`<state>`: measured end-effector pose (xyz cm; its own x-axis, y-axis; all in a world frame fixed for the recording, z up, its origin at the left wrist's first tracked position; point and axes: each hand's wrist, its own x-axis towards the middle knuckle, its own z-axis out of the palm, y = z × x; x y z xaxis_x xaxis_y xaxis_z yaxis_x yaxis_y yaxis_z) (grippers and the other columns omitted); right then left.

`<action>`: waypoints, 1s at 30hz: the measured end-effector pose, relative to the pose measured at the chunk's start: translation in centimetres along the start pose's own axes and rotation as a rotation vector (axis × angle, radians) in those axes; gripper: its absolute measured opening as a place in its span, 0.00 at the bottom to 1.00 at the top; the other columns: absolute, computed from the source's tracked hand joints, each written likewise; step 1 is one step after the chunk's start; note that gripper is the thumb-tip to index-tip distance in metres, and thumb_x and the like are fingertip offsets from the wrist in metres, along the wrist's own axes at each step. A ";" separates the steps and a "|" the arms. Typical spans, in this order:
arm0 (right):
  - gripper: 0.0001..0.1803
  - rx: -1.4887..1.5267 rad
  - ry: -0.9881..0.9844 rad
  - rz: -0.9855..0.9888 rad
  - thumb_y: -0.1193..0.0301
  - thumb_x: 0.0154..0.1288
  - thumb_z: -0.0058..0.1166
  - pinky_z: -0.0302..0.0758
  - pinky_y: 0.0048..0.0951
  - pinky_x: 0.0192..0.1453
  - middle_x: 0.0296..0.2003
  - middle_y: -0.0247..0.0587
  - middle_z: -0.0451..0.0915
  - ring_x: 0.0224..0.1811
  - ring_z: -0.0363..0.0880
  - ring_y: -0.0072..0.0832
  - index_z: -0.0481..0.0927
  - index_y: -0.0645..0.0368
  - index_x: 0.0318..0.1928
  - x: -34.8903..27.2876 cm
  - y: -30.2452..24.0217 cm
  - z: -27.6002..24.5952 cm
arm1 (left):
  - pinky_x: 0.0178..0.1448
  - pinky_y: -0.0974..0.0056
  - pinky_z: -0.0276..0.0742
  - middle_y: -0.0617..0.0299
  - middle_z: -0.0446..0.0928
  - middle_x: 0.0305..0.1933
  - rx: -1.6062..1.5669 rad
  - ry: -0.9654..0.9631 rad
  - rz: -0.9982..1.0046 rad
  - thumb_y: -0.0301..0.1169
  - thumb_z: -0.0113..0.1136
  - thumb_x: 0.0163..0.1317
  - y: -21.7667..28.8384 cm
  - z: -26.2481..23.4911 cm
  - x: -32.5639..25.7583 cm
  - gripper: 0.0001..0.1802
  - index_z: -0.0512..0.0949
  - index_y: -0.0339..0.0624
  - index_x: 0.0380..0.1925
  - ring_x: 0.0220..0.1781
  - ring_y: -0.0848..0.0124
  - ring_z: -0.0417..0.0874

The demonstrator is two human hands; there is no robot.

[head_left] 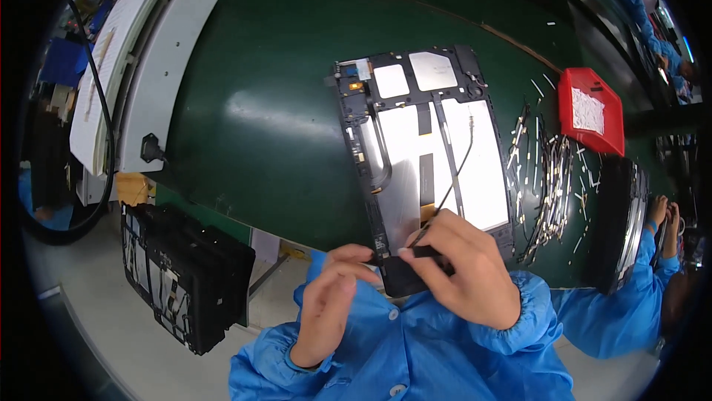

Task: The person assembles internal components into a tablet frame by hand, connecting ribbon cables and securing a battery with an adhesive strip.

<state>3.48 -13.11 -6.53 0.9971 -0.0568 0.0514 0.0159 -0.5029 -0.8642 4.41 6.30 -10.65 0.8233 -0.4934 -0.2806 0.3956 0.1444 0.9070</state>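
A tablet-like device [482,178] lies in front of me, its inside exposed: a black frame, silvery plates and ribbon cables. My right hand [471,271] is over its near part, thumb and fingers pinched on a thin black cable [463,163]. That cable slants away across the bright plates, its far end over the device's upper right. By the near left corner is my left hand [326,304], fingers stretched toward the frame edge with a gap between them and no object visible in it. Whether its fingertips touch the frame is hard to make out.
Right of the device lies a bundle of thin cables [552,193] and white strips, beside a red bin [608,115] of small white pieces. Stacked black devices stand at right [621,215] and lower left [185,275]. A white box-like unit [167,67] is left; another person's hands [660,212] are far right.
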 end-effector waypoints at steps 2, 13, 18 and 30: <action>0.06 0.002 -0.029 0.028 0.79 0.53 0.59 0.69 0.34 0.30 0.27 0.46 0.70 0.28 0.72 0.42 0.74 0.66 0.31 0.2 -0.3 0.3 | 0.59 0.64 0.63 0.53 0.69 0.51 0.043 0.034 0.052 0.26 0.45 0.66 0.0 0.3 0.8 0.11 0.73 0.35 0.44 0.54 0.68 0.70; 0.07 -0.169 -0.082 0.097 0.78 0.53 0.56 0.71 0.38 0.33 0.30 0.45 0.68 0.31 0.73 0.42 0.72 0.65 0.33 0.5 -0.4 0.6 | 0.50 0.67 0.69 0.55 0.73 0.37 0.499 0.057 0.289 0.22 0.64 0.49 -0.7 -0.2 4.7 0.28 0.65 0.36 0.50 0.42 0.69 0.75; 0.07 -0.152 -0.109 0.102 0.77 0.53 0.56 0.71 0.38 0.33 0.30 0.45 0.68 0.31 0.73 0.42 0.73 0.66 0.32 0.5 -0.6 0.4 | 0.52 0.66 0.68 0.56 0.73 0.36 0.478 0.076 0.284 0.24 0.65 0.49 -0.9 -0.2 4.8 0.27 0.66 0.35 0.49 0.42 0.69 0.75; 0.06 -0.129 -0.141 0.103 0.80 0.50 0.56 0.71 0.39 0.35 0.30 0.46 0.68 0.33 0.72 0.43 0.73 0.68 0.30 0.6 -0.7 0.3 | 0.52 0.66 0.67 0.56 0.74 0.39 0.414 0.085 0.283 0.28 0.56 0.60 -1.6 -0.7 4.5 0.18 0.67 0.34 0.49 0.43 0.70 0.74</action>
<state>4.06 -12.54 -6.06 0.9936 0.0032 -0.1126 -0.0875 -0.6078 -0.7893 7.78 4.44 -13.64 0.9118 -0.4103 -0.0144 -0.0283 -0.0979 0.9948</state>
